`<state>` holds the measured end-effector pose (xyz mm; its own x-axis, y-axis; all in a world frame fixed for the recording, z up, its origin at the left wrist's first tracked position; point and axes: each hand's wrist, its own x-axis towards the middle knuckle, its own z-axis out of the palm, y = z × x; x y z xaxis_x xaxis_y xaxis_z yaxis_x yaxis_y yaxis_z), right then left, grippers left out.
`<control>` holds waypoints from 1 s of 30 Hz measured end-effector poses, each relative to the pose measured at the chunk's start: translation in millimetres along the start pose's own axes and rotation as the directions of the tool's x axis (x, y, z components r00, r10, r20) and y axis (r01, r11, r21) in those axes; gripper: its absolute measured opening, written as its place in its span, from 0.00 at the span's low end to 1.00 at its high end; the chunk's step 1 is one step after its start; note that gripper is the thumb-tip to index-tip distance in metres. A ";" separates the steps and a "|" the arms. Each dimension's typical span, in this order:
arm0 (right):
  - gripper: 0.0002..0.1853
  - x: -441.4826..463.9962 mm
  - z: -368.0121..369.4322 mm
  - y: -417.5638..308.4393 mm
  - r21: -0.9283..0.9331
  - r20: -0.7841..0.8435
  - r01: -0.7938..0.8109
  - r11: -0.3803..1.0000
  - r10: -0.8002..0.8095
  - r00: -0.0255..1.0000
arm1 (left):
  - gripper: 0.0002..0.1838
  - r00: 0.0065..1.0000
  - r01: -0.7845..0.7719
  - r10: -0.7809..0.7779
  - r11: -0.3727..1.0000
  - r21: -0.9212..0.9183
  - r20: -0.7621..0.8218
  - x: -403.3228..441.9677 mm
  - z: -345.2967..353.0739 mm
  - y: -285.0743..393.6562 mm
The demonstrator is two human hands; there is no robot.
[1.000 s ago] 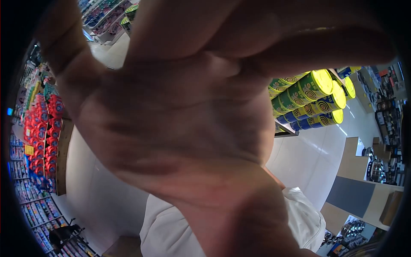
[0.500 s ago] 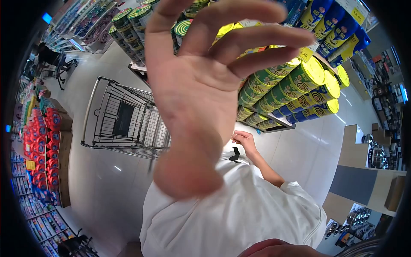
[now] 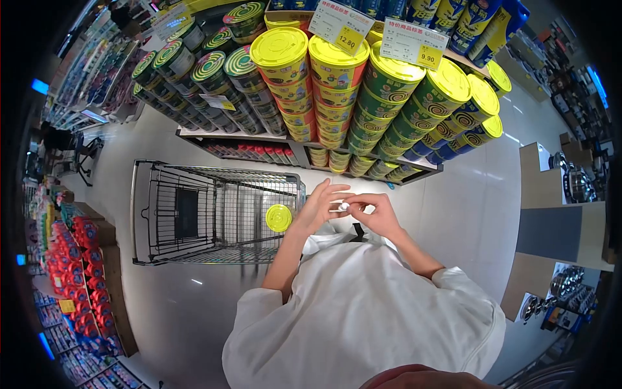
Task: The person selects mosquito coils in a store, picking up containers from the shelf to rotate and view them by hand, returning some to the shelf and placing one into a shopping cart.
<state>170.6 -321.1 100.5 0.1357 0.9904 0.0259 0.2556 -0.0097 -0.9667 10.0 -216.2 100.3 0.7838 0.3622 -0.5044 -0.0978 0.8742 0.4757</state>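
Observation:
In front of my white shirt, my two hands meet at the fingertips. My right hand (image 3: 376, 214) pinches a small white thing (image 3: 343, 206), too small to identify. My left hand (image 3: 317, 209) has its fingers stretched out and apart, close to that white thing; I cannot tell whether it touches it. Just left of my left hand, a tub with a yellow lid (image 3: 278, 218) is in the wire shopping cart (image 3: 220, 217).
Ahead stands a display shelf (image 3: 298, 146) with stacked yellow-lidded tubs (image 3: 334, 91), dark green tins (image 3: 214, 71) and blue spray cans (image 3: 476, 23). Price signs (image 3: 414, 44) hang above the tubs. Red packages (image 3: 81, 272) are stacked at left; pots (image 3: 576, 181) stand at right.
My left hand has dropped from close before the camera to beside my right hand. The shelf and the tub in the cart now show unblocked. The view has turned slightly.

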 end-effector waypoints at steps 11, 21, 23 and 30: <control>0.14 -73.7 -24.3 152.0 -0.066 -0.344 -0.491 0.869 0.442 0.828 | 0.21 0.925 0.379 -0.378 0.904 0.196 -0.047 17.4 -94.5 -97.7; 0.23 -190.5 -6.0 295.6 0.460 -0.099 -0.812 0.359 0.929 0.355 | 0.18 0.934 0.260 -0.038 0.754 0.603 -0.355 -9.2 -154.3 -108.5; 0.25 -191.2 -5.1 296.9 0.418 -0.064 -0.834 0.361 0.927 0.369 | 0.17 0.924 0.245 -0.002 0.771 0.588 -0.382 -11.7 -157.6 -111.9; 0.33 -181.0 14.0 348.5 0.698 0.199 -0.708 0.106 0.922 0.333 | 0.16 0.923 0.281 -0.016 0.712 0.644 -0.385 -1.1 -147.8 -111.2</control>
<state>221.7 -501.8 -244.7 0.0907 0.3483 -0.9330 -0.7374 -0.6062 -0.2980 -70.6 -266.0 -58.5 0.4885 0.4450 -0.7506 0.5456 0.5155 0.6607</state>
